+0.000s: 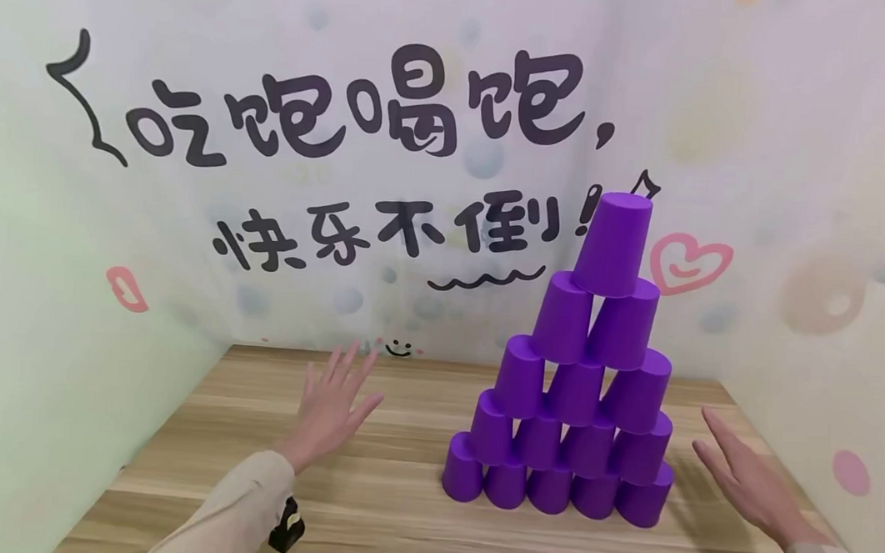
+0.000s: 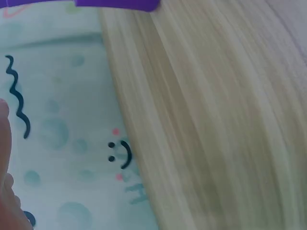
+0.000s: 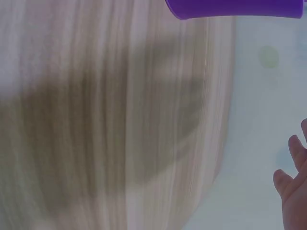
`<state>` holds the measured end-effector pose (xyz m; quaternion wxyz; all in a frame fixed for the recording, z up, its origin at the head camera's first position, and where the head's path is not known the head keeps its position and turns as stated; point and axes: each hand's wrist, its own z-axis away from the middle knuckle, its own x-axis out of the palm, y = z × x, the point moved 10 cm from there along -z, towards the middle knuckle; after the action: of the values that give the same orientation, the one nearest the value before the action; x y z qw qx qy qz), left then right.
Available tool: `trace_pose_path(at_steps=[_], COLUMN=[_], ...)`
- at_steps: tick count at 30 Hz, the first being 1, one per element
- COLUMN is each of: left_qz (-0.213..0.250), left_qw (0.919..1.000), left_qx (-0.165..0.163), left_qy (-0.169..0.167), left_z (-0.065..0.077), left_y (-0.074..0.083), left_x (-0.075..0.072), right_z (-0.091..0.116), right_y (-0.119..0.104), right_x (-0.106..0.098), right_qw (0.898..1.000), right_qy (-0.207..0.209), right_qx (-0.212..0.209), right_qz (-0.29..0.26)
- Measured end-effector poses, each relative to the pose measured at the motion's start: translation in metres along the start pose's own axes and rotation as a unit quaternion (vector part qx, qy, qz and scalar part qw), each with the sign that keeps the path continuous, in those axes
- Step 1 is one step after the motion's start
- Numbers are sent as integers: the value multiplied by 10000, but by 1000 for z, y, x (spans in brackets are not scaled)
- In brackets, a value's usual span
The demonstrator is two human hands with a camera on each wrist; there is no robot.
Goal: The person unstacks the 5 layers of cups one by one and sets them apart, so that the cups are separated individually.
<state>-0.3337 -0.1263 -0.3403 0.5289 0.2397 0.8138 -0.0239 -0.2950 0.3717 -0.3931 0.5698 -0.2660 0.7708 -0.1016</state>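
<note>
Purple cups [image 1: 575, 392] stand stacked in five rows on the worktop [image 1: 396, 441]. We see them between the left hand [image 1: 334, 409], with fingers spread apart, and the right hand [image 1: 747, 480], with fingers straight.

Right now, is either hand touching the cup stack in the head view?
No, tabletop shows between the stack of purple cups and both the left hand and the right hand.
</note>
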Motion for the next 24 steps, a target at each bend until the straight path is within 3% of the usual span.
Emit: trace_pose_path(at_steps=[10, 17, 24], left_qz=[434, 901, 1505], left_qw=[9967, 9860, 9745], left_qx=[653, 1272, 1486], left_qy=[207, 586, 750], left_z=[-24, -49, -71], left_y=[47, 87, 120], left_x=[-49, -93, -124], right_z=[15, 23, 26], right_y=[-8, -20, -21], right_x=[4, 18, 32], right_qw=[9987, 9950, 9889], right_qy=[185, 413, 363], right_qx=[174, -299, -208], right_qz=[-436, -862, -1424])
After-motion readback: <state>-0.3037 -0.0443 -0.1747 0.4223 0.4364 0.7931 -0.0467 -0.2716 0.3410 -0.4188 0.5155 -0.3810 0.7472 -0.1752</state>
